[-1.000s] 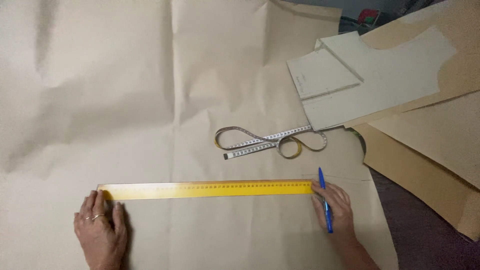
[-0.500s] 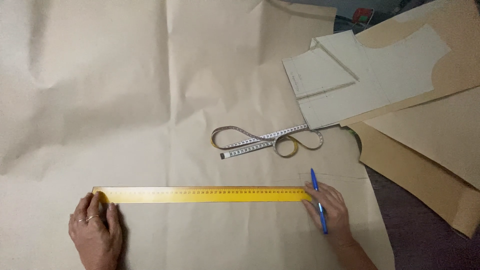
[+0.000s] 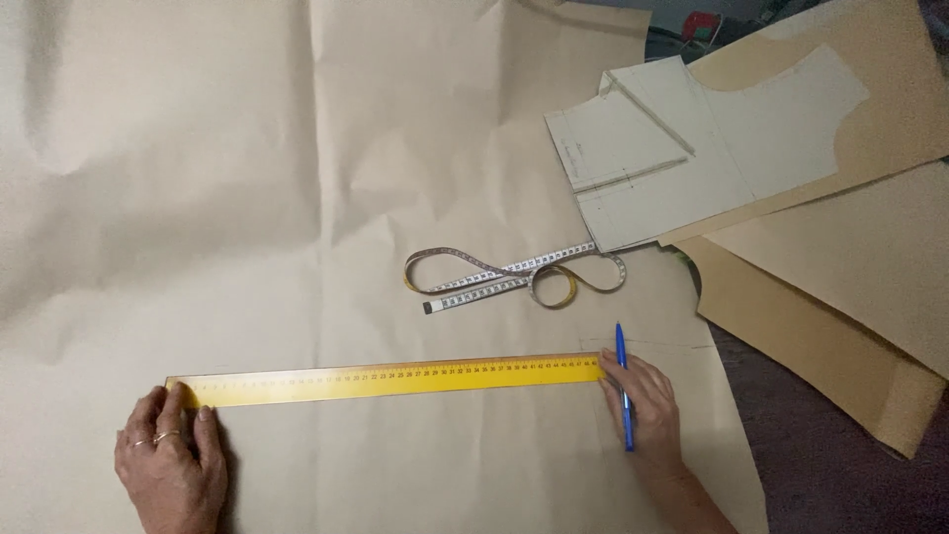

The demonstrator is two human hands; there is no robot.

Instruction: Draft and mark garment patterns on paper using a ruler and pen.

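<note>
**Ruler pinned flat, pen at its end**

The yellow ruler [image 3: 386,380] lies across the brown paper sheet [image 3: 247,178], running nine to three o'clock low in the head view. The left hand [image 3: 170,465] presses its near end flat, fingers spread on the ruler, grip apart and clamped on nothing. At three o'clock, the right hand [image 3: 647,415] rests at the ruler's far end, grip closed around a blue pen [image 3: 623,381], tip pointing to twelve. Just beyond the ruler, at twelve o'clock from its middle, a looped tape measure [image 3: 514,279] lies on the sheet. At two o'clock, pale pattern pieces [image 3: 692,158] sit on tan card sheets [image 3: 840,267].
</note>
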